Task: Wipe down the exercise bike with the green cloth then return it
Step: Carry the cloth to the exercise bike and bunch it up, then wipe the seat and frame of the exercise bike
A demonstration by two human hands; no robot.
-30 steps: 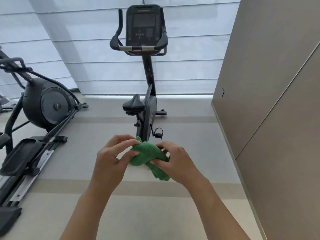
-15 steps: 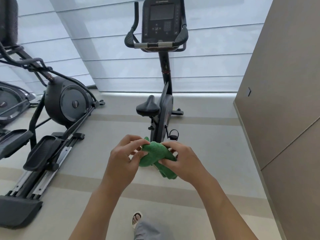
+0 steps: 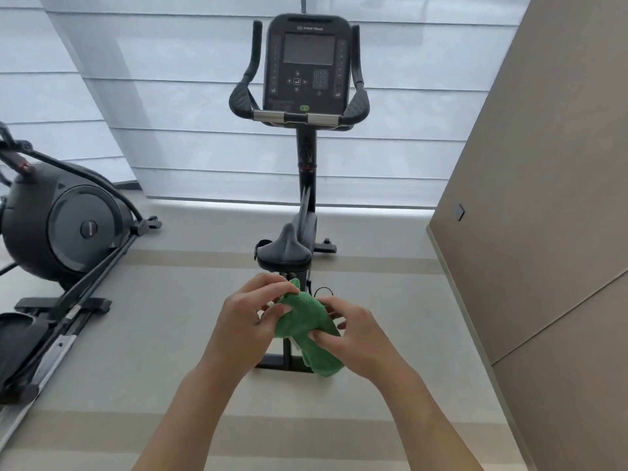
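Both hands meet in front of the person's chest: the left hand [image 3: 243, 321] pinches the upper end of a bunched green terry cloth [image 3: 307, 326], and the right hand [image 3: 356, 334] closes around its lower half. No wiping looks begun; the whole job seems left. Just beyond stands the black upright exercise bike [image 3: 307, 185], its saddle [image 3: 284, 253] nearest. A black elliptical trainer [image 3: 64, 229] sits well apart on the left, a beige panelled wall [image 3: 543, 198] on the right; nothing blocks the approach.
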